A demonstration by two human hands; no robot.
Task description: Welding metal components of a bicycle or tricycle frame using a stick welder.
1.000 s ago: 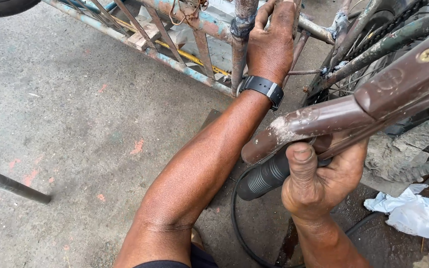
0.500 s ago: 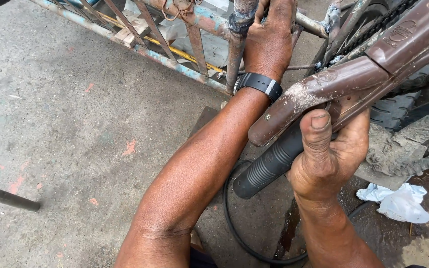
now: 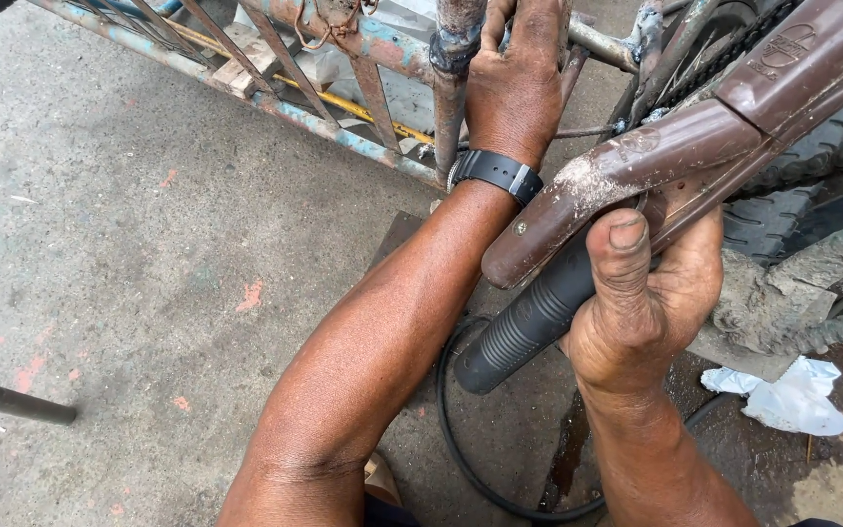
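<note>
My left hand [image 3: 517, 88], with a black watch [image 3: 496, 174] on its wrist, grips a rusty upright metal post [image 3: 453, 73] of a worn blue frame at the top of the view. My right hand [image 3: 641, 307] is wrapped around a tool with a ribbed black rubber handle [image 3: 524, 327], its thumb pointing up. The handle sticks out down-left from under a brown mudguard [image 3: 695, 146] that covers a knobbly tyre [image 3: 782, 210]. What lies at the tool's far end is hidden behind the mudguard.
A rusted blue metal frame [image 3: 324, 112] with slanted bars runs across the top. A black hose [image 3: 461, 459] loops on the concrete under my arms. White crumpled plastic [image 3: 792, 395] lies lower right. A dark rod [image 3: 12, 400] enters from the left edge.
The view has shifted closer and the mudguard now sits higher in the frame. My right hand has risen with the black-handled tool; my left hand stays on the post.
</note>
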